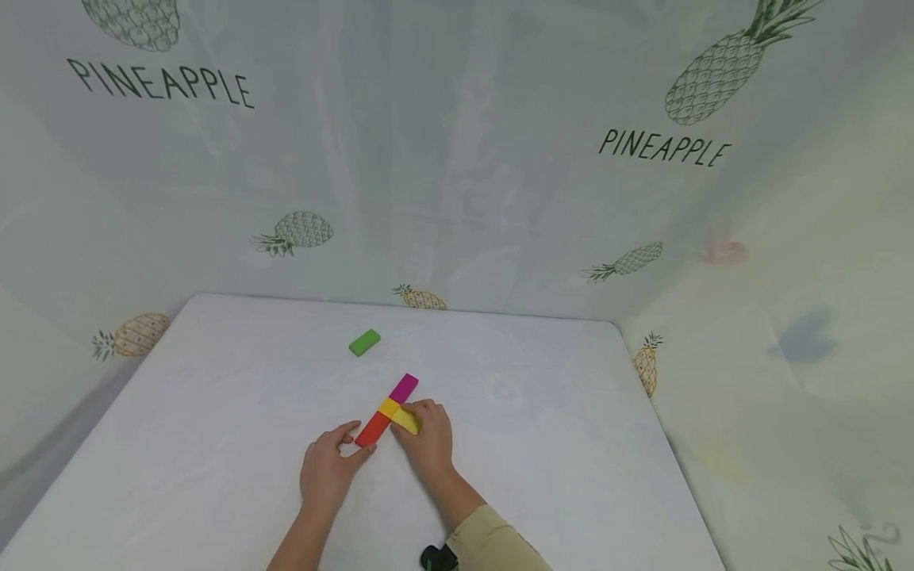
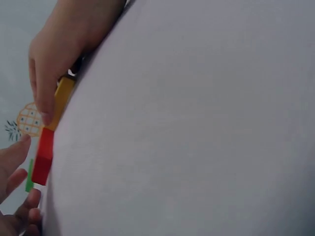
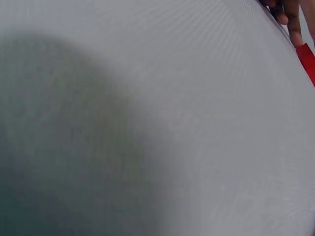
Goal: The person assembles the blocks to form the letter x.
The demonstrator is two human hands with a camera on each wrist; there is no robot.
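On the white table, a magenta block (image 1: 403,388), an orange-yellow block (image 1: 389,408) and a red block (image 1: 373,429) form a slanting row, end to end. My right hand (image 1: 427,440) pinches a yellow block (image 1: 406,420), which lies against the row's right side by the orange-yellow piece. My left hand (image 1: 332,468) is at the red block's near end, thumb and forefinger spread around its corner. In the left wrist view, a gap shows between some left fingers and the red block (image 2: 43,157). The right wrist view catches only a corner of the red block (image 3: 307,61) beside left fingers.
A green block (image 1: 365,342) lies apart, beyond the row toward the table's back edge. A black object (image 1: 437,557) shows by the right sleeve at the front. Pineapple-printed cloth (image 1: 457,159) hangs behind the white table (image 1: 543,444).
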